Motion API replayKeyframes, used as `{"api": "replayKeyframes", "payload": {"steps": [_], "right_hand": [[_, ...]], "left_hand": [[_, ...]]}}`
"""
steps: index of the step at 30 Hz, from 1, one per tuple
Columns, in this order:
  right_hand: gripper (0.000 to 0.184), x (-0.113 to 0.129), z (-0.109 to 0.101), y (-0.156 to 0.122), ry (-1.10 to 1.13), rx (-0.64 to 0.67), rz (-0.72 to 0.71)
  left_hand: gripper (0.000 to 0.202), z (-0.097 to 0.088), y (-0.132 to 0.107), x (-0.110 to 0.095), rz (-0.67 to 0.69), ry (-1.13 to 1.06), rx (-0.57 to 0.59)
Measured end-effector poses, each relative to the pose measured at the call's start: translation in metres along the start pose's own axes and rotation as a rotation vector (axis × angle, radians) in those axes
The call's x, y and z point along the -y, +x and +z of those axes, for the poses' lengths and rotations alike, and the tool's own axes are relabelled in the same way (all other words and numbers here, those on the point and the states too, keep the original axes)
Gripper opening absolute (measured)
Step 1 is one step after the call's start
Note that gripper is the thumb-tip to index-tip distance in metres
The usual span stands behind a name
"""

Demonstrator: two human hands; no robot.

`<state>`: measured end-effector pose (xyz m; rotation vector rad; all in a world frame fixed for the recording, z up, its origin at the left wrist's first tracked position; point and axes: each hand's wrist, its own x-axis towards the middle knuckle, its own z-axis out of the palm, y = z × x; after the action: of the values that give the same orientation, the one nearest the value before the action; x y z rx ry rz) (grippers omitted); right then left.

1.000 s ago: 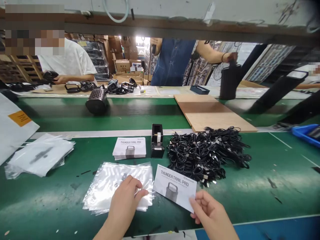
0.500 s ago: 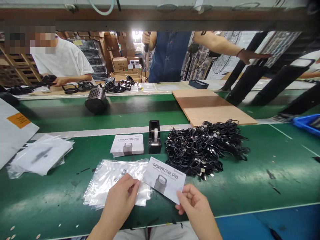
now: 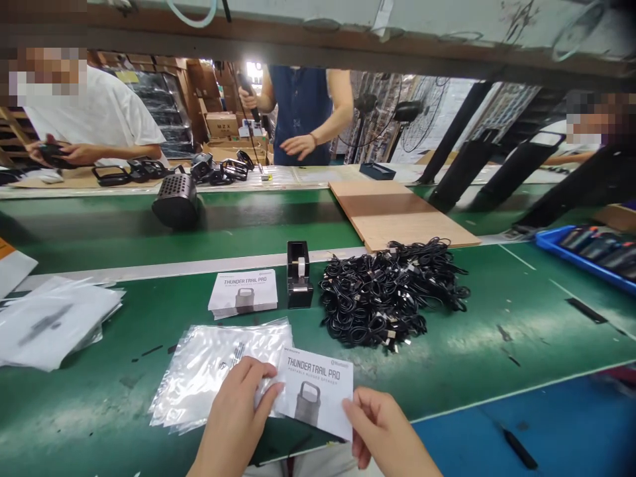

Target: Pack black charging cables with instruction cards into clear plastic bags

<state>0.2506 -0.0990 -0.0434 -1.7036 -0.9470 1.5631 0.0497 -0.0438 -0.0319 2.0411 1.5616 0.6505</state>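
My right hand point(image 3: 373, 421) pinches the right edge of a white printed booklet point(image 3: 325, 384) marked "THUNDER TRAIL PRO", with a speaker pictured on it. My left hand point(image 3: 248, 394) lies over a stack of clear plastic bags point(image 3: 199, 371), thumb and forefinger closing on the top bag's right edge. The booklet's left edge touches or overlaps that bag edge; whether it is inside, I cannot tell. Beyond the bags is a pile of matching booklets point(image 3: 243, 301). A black tape dispenser point(image 3: 299, 281) stands to its right, beside a heap of coiled black cables point(image 3: 387, 298).
More bagged sheets point(image 3: 59, 321) lie at left. A wooden board point(image 3: 397, 212) and a dark speaker point(image 3: 175, 199) rest farther back. A blue tray point(image 3: 561, 245) with dark items is at right. Co-workers stand across the bench, one holding a tool point(image 3: 247, 89).
The booklet and my right hand have shifted lower, and the booklet is turned more level. My view has swung right. The co-worker opposite has brought an outstretched arm down.
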Motion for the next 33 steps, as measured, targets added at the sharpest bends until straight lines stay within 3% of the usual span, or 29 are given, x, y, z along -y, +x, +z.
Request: {"api": "replayKeyframes", "payload": {"steps": [5, 10, 15, 19, 23, 26, 29, 31, 33], "right_hand": [[0.03, 0.0, -0.004, -0.001, -0.115, 0.02, 0.027], [0.022, 0.009, 0.0, 0.005, -0.012, -0.102, -0.076], [0.029, 0.01, 0.005, 0.009, 0.048, -0.044, -0.076], [0.038, 0.018, 0.002, 0.006, 0.12, 0.008, -0.07], [0.028, 0.032, 0.016, 0.012, 0.109, 0.029, -0.059], [0.008, 0.042, 0.042, 0.022, -0.123, -0.075, -0.283], [0.009, 0.054, 0.065, 0.032, -0.529, -0.173, -0.486], [0.008, 0.065, 0.067, 0.037, -0.746, -0.141, -0.537], [0.01, 0.079, 0.055, 0.041, -0.86, -0.224, -0.56]], "left_hand": [[0.018, -0.001, 0.0, 0.002, 0.035, -0.037, 0.008], [0.014, 0.004, -0.001, 0.008, 0.05, -0.005, 0.0], [0.018, 0.01, 0.004, 0.01, 0.129, 0.094, -0.056], [0.023, 0.006, 0.009, 0.01, 0.178, 0.117, -0.021], [0.022, -0.003, 0.008, 0.005, 0.094, -0.005, 0.023], [0.025, -0.008, 0.008, 0.001, 0.034, -0.11, 0.058], [0.025, -0.01, 0.011, 0.003, 0.056, -0.18, 0.127], [0.025, -0.011, 0.012, 0.007, 0.066, -0.181, 0.15], [0.026, -0.011, 0.013, 0.009, 0.044, -0.143, 0.141]]}}
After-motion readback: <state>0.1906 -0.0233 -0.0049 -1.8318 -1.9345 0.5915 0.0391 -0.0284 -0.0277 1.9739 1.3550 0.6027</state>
